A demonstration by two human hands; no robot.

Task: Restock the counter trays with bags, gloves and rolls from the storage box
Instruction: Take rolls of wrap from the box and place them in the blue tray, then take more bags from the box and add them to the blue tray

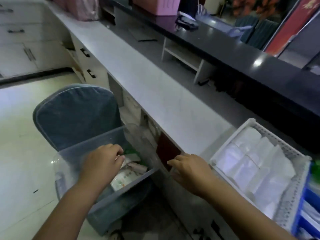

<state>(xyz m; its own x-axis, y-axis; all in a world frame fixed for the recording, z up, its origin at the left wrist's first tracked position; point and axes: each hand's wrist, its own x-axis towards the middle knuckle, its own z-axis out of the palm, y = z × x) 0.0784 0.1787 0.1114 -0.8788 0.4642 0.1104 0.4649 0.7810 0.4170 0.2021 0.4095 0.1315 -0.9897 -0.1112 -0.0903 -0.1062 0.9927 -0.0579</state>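
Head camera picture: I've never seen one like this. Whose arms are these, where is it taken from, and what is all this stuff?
There is no machine here. A person wears a camera on the head, so you look down along their own two bare arms. The left hand reaches into a clear storage box that sits on a blue chair; its fingers are curled among the packets inside, but whether it grips one is unclear. The right hand is open and empty, hovering by the counter edge. On the counter stands a white tray filled with folded white bags. A blue tray shows beside it.
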